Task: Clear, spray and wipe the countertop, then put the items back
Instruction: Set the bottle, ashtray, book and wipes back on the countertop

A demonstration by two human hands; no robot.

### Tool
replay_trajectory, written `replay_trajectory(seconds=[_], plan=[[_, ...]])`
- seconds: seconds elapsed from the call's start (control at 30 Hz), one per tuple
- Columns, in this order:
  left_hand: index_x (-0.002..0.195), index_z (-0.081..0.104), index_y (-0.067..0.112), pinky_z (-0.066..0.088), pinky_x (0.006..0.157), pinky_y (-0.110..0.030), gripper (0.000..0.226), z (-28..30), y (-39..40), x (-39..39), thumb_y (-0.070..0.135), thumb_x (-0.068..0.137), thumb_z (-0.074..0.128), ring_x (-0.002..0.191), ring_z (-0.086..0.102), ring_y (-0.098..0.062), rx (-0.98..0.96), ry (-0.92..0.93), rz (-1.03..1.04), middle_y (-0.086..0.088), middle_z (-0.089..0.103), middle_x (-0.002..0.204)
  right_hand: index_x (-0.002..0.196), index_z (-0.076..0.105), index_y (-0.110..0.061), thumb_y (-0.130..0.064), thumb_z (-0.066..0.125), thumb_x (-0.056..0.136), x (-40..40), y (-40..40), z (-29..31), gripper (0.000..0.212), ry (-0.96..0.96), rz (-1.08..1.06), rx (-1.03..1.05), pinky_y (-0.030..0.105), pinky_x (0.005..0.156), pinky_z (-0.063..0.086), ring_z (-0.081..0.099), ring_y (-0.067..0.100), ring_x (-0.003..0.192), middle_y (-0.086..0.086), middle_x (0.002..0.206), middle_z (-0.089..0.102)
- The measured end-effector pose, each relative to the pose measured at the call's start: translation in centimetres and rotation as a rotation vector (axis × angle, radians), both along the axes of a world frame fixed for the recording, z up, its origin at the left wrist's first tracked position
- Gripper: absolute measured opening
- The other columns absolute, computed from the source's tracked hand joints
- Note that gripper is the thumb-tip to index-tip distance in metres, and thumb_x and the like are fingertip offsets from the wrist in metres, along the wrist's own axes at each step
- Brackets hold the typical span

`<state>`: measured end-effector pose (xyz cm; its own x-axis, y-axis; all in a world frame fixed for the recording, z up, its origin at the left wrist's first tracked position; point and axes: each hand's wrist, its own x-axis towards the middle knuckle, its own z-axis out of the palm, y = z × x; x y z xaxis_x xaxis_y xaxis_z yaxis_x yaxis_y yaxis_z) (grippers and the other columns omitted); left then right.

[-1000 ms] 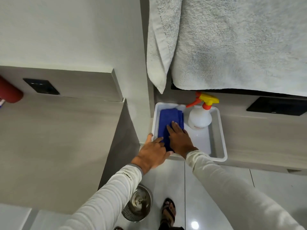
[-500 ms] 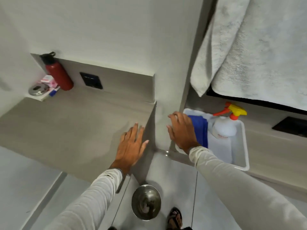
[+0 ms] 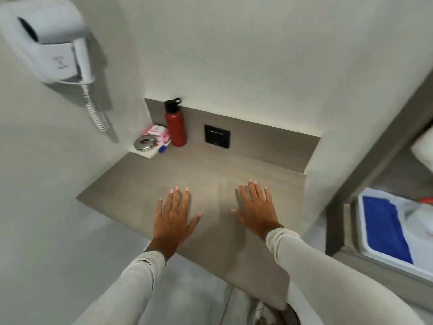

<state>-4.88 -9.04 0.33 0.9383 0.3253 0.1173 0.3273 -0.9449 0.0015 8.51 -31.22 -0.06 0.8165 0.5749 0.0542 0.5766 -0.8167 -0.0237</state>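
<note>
Both my hands hover flat over the grey countertop, fingers spread, holding nothing: my left hand at centre-left, my right hand at centre-right. In the counter's far left corner stand a red water bottle with a black cap, a pink packet, a round metal lid on a white pad and a blue pen. At the right edge, on a lower shelf, a white tray holds a folded blue cloth and a white spray bottle, partly cut off.
A wall-mounted white hair dryer with a coiled cord hangs at the upper left. A black socket plate sits in the counter's backsplash. A grey partition wall separates the counter from the shelf. Tiled floor lies below.
Both hands left the blue cloth in the tray and swung left over the countertop. The view turned left, bringing the hair dryer and corner items into sight.
</note>
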Motion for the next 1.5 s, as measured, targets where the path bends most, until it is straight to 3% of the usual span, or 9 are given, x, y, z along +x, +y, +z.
replay_trajectory(seconds=[0.17, 0.4, 0.63, 0.73, 0.87, 0.97, 1.07, 1.2, 1.5], plan=[[0.149, 0.040, 0.015, 0.042, 0.100, -0.052, 0.078, 1.4, 6.7, -1.4, 0.069, 0.093, 0.034, 0.129, 0.054, -0.032, -0.028, -0.014, 0.056, -0.016, 0.051, 0.145, 0.158, 0.019, -0.016, -0.064, 0.045, 0.094, -0.9, 7.9, 1.6, 0.085, 0.075, 0.044, 0.007, 0.056, 0.124, 0.012, 0.015, 0.036, 0.155, 0.020, 0.165, 0.021], [0.148, 0.041, 0.011, 0.045, 0.097, -0.054, 0.079, 1.4, 13.4, 1.2, 0.067, 0.091, 0.038, 0.128, 0.054, -0.034, -0.055, -0.030, 0.095, -0.019, 0.052, 0.143, 0.160, 0.009, -0.018, -0.065, 0.039, 0.097, 2.5, 15.5, 3.1, 0.085, 0.133, 0.074, 0.078, 0.052, 0.126, 0.009, 0.009, 0.032, 0.156, 0.015, 0.168, 0.013], [0.143, 0.049, 0.009, 0.052, 0.092, -0.049, 0.077, -1.2, 18.1, 6.8, 0.064, 0.091, 0.038, 0.120, 0.061, -0.033, -0.083, 0.041, 0.078, -0.019, 0.059, 0.135, 0.157, 0.021, -0.016, -0.050, 0.057, 0.095, 8.9, 21.8, -0.7, 0.079, 0.268, -0.039, 0.226, 0.046, 0.119, 0.025, 0.029, 0.033, 0.149, 0.015, 0.159, 0.032], [0.138, 0.052, 0.005, 0.055, 0.085, -0.045, 0.075, -1.9, 21.1, 10.2, 0.062, 0.090, 0.037, 0.111, 0.065, -0.034, -0.126, 0.053, 0.114, -0.020, 0.063, 0.128, 0.151, 0.034, -0.010, -0.034, 0.067, 0.092, 12.1, 24.9, -2.1, 0.072, 0.448, -0.116, 0.486, 0.041, 0.112, 0.036, 0.043, 0.037, 0.138, 0.017, 0.149, 0.044], [0.142, 0.042, 0.001, 0.051, 0.091, -0.045, 0.072, -1.4, 24.8, 15.0, 0.053, 0.092, 0.046, 0.118, 0.057, -0.039, -0.269, -0.047, 0.171, -0.021, 0.054, 0.133, 0.144, 0.045, -0.007, -0.017, 0.075, 0.086, 16.5, 28.0, -2.6, 0.066, 0.571, -0.241, 0.767, 0.022, 0.110, 0.029, 0.049, 0.033, 0.133, 0.016, 0.142, 0.053], [0.149, 0.031, 0.003, 0.043, 0.102, -0.047, 0.077, -0.5, 28.0, 19.3, 0.039, 0.090, 0.064, 0.128, 0.046, -0.039, -0.353, -0.028, 0.175, -0.021, 0.044, 0.142, 0.149, 0.039, -0.013, -0.022, 0.080, 0.082, 19.7, 30.3, -1.5, 0.079, 0.581, -0.300, 0.880, 0.041, 0.116, 0.039, 0.049, 0.030, 0.136, 0.013, 0.147, 0.051], [0.147, 0.034, 0.008, 0.043, 0.098, -0.046, 0.080, -0.8, 30.9, 22.7, 0.038, 0.084, 0.072, 0.125, 0.047, -0.038, -0.384, 0.003, 0.199, -0.018, 0.043, 0.142, 0.149, 0.037, -0.025, -0.030, 0.083, 0.076, 21.3, 32.4, -1.0, 0.086, 0.586, -0.310, 0.924, 0.039, 0.112, 0.043, 0.052, 0.025, 0.132, 0.008, 0.143, 0.054], [0.137, 0.043, 0.011, 0.049, 0.094, -0.048, 0.084, -1.9, 34.1, 25.4, 0.043, 0.071, 0.083, 0.123, 0.049, -0.037, -0.416, 0.073, 0.149, -0.016, 0.046, 0.137, 0.142, 0.042, -0.026, -0.039, 0.088, 0.068, 22.3, 34.7, -1.4, 0.089, 0.543, -0.325, 0.944, 0.043, 0.106, 0.048, 0.058, 0.026, 0.122, 0.006, 0.135, 0.058], [0.131, 0.054, 0.011, 0.054, 0.088, -0.045, 0.090, -5.1, 36.1, 26.9, 0.070, 0.063, 0.062, 0.104, 0.059, -0.037, -0.288, -0.101, -0.024, -0.018, 0.060, 0.120, 0.132, 0.043, -0.019, -0.049, 0.089, 0.067, 22.4, 38.0, -2.2, 0.086, 0.383, -0.506, 0.921, 0.049, 0.095, 0.054, 0.064, 0.035, 0.108, 0.012, 0.127, 0.062]])
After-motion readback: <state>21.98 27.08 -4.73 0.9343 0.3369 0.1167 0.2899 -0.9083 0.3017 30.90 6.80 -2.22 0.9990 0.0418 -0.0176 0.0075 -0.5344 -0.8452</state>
